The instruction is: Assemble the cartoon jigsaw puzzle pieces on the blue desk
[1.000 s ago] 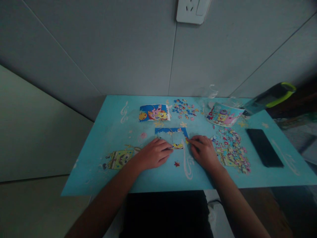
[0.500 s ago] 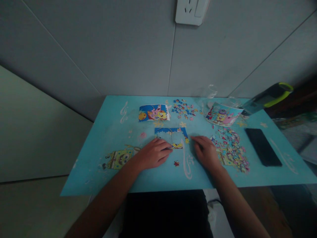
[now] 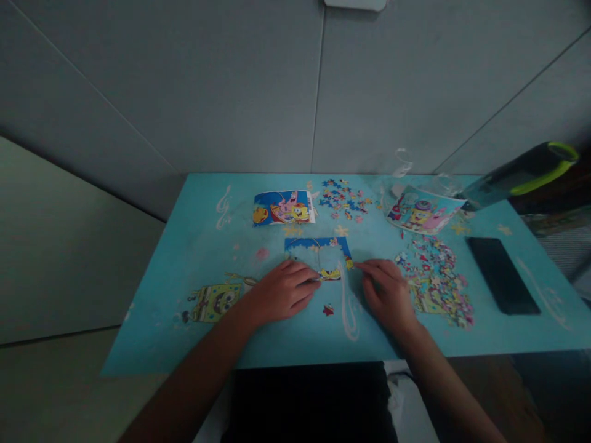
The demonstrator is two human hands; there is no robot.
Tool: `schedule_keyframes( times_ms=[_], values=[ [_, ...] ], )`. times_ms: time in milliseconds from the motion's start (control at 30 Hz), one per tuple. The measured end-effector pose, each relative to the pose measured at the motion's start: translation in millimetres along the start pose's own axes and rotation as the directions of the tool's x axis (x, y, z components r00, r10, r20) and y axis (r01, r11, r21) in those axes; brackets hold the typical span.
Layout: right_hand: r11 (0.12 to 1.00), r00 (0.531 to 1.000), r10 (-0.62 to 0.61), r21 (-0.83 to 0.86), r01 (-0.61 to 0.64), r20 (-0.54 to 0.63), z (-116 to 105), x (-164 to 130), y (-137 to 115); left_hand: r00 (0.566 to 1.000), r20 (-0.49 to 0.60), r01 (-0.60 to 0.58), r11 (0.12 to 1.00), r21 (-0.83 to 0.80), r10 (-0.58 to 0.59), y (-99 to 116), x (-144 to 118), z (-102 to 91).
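Observation:
A partly joined jigsaw puzzle border (image 3: 318, 242) lies on the blue table, its top edge blue and its right side ending in a yellow piece (image 3: 349, 263). My left hand (image 3: 287, 290) rests palm down over the border's lower left, hiding that part, its fingers stretched out beside a short joined yellow strip (image 3: 330, 274). At the right side, my right hand (image 3: 388, 292) has its index finger extended to the yellow piece, thumb apart. A loose dark red puzzle piece (image 3: 328, 310) lies between the hands, nearer the front edge.
A blue cartoon picture packet (image 3: 282, 208) and a scatter of puzzle pieces (image 3: 342, 200) lie behind the border. To the right are a larger heap of pieces (image 3: 441, 280), a curved picture card (image 3: 423, 211), a black phone (image 3: 503, 275) and a dark bottle (image 3: 517, 175) with a green rim.
My right index finger has come slightly down and left to the border's right end. The left hand stays in place. The head view has tilted down a little.

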State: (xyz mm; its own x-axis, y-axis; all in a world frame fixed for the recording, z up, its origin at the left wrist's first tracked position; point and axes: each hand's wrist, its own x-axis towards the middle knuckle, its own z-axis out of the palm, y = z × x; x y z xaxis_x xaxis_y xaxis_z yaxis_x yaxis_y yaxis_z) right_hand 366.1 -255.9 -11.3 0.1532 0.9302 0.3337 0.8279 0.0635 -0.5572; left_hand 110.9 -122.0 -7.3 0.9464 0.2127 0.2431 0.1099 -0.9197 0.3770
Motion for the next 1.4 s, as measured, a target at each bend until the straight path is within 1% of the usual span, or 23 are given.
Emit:
schedule_keyframes(
  times_ms=[100, 167, 233, 333, 433, 600, 700, 867, 933, 1000, 1100, 1167, 1300, 1400],
  values=[
    [1.0, 0.991, -0.018, -0.002, 0.019, 0.136, 2, -16, -27, 1.0, 0.001, 0.004, 1.0, -0.004, -0.004, 0, -1, 0.7],
    [1.0, 0.978, 0.014, -0.013, -0.012, 0.21, 7, -27, -45, 1.0, 0.006, 0.015, 1.0, -0.002, -0.015, 1, -2, 1.0],
    [0.999, 0.967, 0.042, -0.028, -0.036, 0.251, 13, -35, -57, 1.0, 0.018, 0.025, 1.0, 0.003, -0.025, 1, -2, 0.8],
    [0.997, 0.965, 0.062, -0.064, -0.047, 0.256, 21, -40, -64, 0.999, 0.02, 0.031, 1.0, -0.001, -0.031, 3, -1, -0.2],
    [0.998, 0.967, 0.063, -0.046, -0.053, 0.248, 23, -39, -61, 0.999, 0.014, 0.033, 0.999, -0.006, -0.033, 3, -1, -0.8],
    [0.998, 0.961, 0.058, 0.015, -0.065, 0.269, 19, -40, -54, 0.999, 0.03, 0.03, 0.999, 0.024, -0.031, 5, -1, -1.9],
    [0.997, 0.957, 0.051, 0.037, -0.064, 0.286, 17, -43, -52, 1.0, 0.017, 0.025, 0.999, 0.036, -0.026, 6, 0, -3.5],
    [0.997, 0.962, 0.051, 0.046, -0.066, 0.268, 12, -46, -46, 1.0, -0.008, 0.008, 0.999, 0.053, -0.008, 7, 1, -4.2],
    [0.997, 0.969, 0.051, 0.04, -0.062, 0.242, 8, -42, -41, 1.0, -0.016, 0.005, 0.999, 0.052, -0.004, 6, 0, -3.6],
    [0.998, 0.98, 0.056, 0.028, -0.063, 0.193, 5, -34, -35, 1.0, -0.022, 0.0, 0.999, 0.039, 0.001, 5, -1, -2.7],
    [0.994, 0.988, 0.108, -0.005, -0.108, 0.114, 3, -21, -24, 1.0, -0.025, -0.012, 1.0, 0.014, 0.013, 4, -3, -1.4],
    [0.99, 0.986, 0.14, -0.021, -0.138, 0.092, 3, -15, -16, 0.999, -0.03, -0.029, 1.0, 0.001, 0.029, 3, -4, -0.8],
    [0.989, 0.988, 0.149, -0.031, -0.148, 0.047, 1, -18, -3, 0.999, -0.043, -0.021, 1.0, -0.019, 0.02, 0, -4, -1.3],
    [0.989, 0.99, 0.133, -0.065, -0.13, 0.037, 0, -24, -1, 0.998, -0.057, -0.009, 1.0, -0.019, 0.008, 0, -4, -2.3]
  ],
)
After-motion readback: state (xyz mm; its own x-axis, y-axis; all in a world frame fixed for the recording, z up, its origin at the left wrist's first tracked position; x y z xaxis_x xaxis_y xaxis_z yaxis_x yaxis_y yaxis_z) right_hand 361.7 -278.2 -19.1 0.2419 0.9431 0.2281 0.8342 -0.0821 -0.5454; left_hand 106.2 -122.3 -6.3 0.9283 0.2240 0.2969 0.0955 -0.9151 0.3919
